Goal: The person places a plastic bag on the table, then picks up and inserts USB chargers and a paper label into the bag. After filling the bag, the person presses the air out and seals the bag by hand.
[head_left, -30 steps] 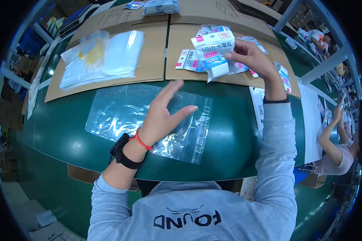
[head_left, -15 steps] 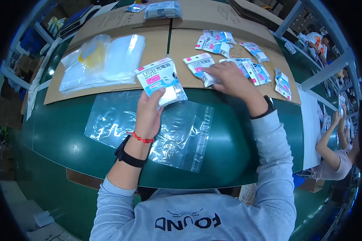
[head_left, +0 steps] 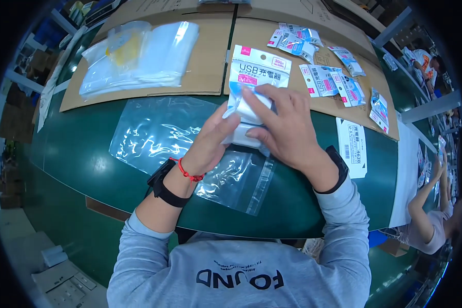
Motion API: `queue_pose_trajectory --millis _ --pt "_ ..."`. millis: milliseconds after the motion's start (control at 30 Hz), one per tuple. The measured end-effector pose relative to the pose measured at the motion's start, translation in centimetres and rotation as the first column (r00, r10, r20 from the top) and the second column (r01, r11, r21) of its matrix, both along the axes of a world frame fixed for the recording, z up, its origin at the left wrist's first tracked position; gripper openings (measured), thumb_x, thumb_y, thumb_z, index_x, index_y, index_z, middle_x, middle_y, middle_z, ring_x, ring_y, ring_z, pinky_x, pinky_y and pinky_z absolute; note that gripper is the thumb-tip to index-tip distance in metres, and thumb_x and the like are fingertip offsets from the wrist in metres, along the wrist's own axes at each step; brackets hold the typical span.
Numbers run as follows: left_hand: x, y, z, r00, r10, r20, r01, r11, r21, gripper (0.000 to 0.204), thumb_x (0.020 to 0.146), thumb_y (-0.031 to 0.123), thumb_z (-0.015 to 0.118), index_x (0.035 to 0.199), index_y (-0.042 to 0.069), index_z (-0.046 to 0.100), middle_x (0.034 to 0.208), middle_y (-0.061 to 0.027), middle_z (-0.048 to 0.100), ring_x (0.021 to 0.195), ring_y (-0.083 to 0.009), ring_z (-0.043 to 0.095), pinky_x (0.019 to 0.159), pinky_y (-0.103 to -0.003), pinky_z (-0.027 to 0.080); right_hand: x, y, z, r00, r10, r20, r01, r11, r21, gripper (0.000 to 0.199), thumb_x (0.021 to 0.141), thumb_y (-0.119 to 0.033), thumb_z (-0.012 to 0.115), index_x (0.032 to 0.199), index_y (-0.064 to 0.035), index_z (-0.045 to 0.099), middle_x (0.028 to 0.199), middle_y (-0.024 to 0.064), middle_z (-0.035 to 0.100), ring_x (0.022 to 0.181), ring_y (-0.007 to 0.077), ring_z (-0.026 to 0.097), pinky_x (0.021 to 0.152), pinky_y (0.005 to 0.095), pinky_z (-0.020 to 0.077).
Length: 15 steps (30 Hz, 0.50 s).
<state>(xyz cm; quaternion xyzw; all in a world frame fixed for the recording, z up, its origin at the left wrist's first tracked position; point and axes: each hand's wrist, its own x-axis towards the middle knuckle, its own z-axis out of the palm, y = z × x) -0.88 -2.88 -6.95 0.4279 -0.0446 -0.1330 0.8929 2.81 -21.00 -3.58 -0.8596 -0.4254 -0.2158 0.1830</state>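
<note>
White packets gathered in both hands

White retail packets (head_left: pixel 255 84), half a second earlier split between the hands, were now held as one stack above the clear zip bag (head_left: pixel 190 149); left hand (head_left: pixel 210 141) and right hand (head_left: pixel 287 128) were closed on it; the bag's mouth was not yet opened.

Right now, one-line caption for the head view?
Both hands, left hand and right hand, hold a stack of packaged chargers above a clear zip bag.

Green table (head_left: pixel 87 154); brown cardboard sheets (head_left: pixel 205 56); clear bag (head_left: pixel 159 133); white-blue packet (head_left: pixel 256 77); red wrist string (head_left: pixel 190 174).
</note>
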Motion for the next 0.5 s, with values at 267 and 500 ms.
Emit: queue_pose_trajectory --millis 267,500 --pt "0.3 -0.2 0.1 0.990 0.081 0.111 -0.104 0.970 0.220 0.044 0.088 0.014 0.064 0.127 0.004 0.047 0.120 -0.0056 0.057 0.110 -0.0143 0.053 0.095 -0.029 0.041 0.7 -0.5 -1.2 0.981 0.012 -0.194 0.120 0.750 0.651 0.048 0.085 -0.021 0.064 0.130 -0.0086 0.051 0.121 0.0100 0.054 0.104 0.0233 0.051 0.092 0.0366 0.0392" --pt "0.5 0.5 -0.8 0.982 0.081 0.168 -0.130 0.944 0.304 0.044 0.089 0.017 0.061 0.128 0.004 0.046 0.120 -0.0082 0.057 0.109 -0.0166 0.055 0.095 -0.032 0.043 0.5 -2.4 1.4 0.512 0.401 -0.760 0.260 0.770 0.582 0.048 0.083 -0.014 0.064 0.129 -0.0065 0.051 0.113 0.0085 0.063 0.108 0.0224 0.057 0.099 0.0401 0.0381"
